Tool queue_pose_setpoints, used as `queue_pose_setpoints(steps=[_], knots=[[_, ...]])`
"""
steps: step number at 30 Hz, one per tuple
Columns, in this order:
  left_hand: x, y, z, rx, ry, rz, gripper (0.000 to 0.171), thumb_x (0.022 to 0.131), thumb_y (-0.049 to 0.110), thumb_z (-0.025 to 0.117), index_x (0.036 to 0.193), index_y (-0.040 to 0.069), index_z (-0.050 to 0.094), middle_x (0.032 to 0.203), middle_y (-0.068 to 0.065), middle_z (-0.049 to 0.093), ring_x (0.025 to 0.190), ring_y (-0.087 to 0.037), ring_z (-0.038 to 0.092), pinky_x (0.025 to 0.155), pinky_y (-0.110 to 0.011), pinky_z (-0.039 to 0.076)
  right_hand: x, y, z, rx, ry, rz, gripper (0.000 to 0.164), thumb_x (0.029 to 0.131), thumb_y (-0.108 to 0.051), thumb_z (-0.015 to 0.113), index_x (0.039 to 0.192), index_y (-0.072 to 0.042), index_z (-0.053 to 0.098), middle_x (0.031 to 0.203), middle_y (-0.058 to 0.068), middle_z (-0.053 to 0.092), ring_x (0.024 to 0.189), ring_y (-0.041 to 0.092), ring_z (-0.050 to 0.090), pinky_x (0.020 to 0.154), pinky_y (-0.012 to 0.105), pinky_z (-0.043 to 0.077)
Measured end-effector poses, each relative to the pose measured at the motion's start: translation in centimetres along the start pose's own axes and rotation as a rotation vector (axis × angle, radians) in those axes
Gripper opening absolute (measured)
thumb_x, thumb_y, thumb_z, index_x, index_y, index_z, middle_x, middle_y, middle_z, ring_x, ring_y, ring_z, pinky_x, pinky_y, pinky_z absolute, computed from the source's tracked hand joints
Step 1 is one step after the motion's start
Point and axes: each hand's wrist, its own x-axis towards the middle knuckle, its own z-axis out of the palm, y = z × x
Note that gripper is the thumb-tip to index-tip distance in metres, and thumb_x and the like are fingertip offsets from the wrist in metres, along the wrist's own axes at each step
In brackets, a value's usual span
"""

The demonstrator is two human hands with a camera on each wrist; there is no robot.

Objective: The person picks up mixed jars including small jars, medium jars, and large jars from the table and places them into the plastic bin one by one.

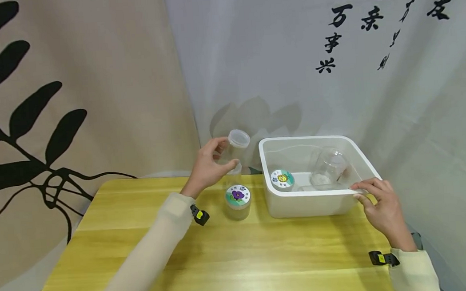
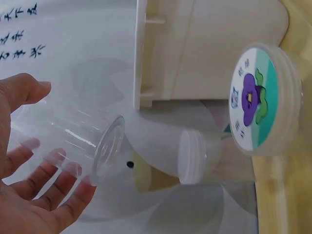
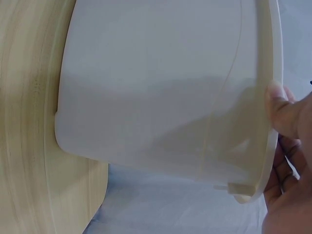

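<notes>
A wooden worktop (image 1: 224, 261) carries everything, and on it sits a white bin (image 1: 321, 206). At the bin's near right corner the right hand (image 1: 381, 205) pinches the rim, thumb outside and fingers inside; a hard pull there could, I judge, skew the bin or roll what lies in it. The left hand (image 1: 207, 167) is up beside the bin's left end, thumb and fingers spread round opposite sides of a clear container (image 1: 239, 140). Inside the bin a large clear jar (image 1: 329, 168) leans or lies over, so a jolt might set it rolling into the yellow-flower jar (image 1: 282, 180) upright near the left wall. On the worktop, left of the bin, stands the purple-flower jar (image 1: 238, 203), with a small lidded container (image 2: 197, 156) just behind it. The held container is above that small one, with a gap between them in the left wrist view. Its smooth wall could slip if the grip slackens, and a low or slanted descent would probably knock the small container over.
</notes>
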Motion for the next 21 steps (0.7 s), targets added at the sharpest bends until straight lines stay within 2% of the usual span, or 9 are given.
queue_pose_setpoints(steps=[9, 16, 21], knots=[[1.2, 1.6, 1.7, 0.004, -0.043, 0.027, 0.061, 0.083, 0.022, 0.085, 0.137, 0.011, 0.058, 0.122, -0.008, 0.065, 0.106, -0.026, 0.062, 0.093, -0.043, 0.056, 0.0, 0.2, 0.0, -0.003, -0.010, -0.018, 0.032, 0.073, 0.018, 0.080, 0.096, -0.004, 0.077, 0.096, 0.010, 0.066, 0.090, 0.001, 0.037, 0.072, 0.028, 0.030], [1.9, 3.2, 3.0, 0.027, -0.087, 0.043, 0.063, 0.084, 0.027, 0.085, 0.137, 0.007, 0.058, 0.123, -0.010, 0.065, 0.105, -0.026, 0.061, 0.095, -0.049, 0.057, 0.0, 0.1, 0.0, -0.014, -0.015, -0.008, 0.032, 0.074, 0.017, 0.081, 0.097, -0.005, 0.078, 0.096, 0.008, 0.066, 0.091, 0.001, 0.037, 0.072, 0.028, 0.030], [2.2, 4.2, 3.7, 0.052, -0.134, 0.058, 0.064, 0.086, 0.031, 0.084, 0.140, 0.011, 0.057, 0.125, -0.006, 0.064, 0.106, -0.021, 0.059, 0.095, -0.047, 0.056, 0.0, 0.0, 0.0, -0.005, -0.014, -0.001, 0.031, 0.074, 0.017, 0.080, 0.097, -0.005, 0.078, 0.096, 0.008, 0.066, 0.091, -0.001, 0.036, 0.071, 0.028, 0.029]])
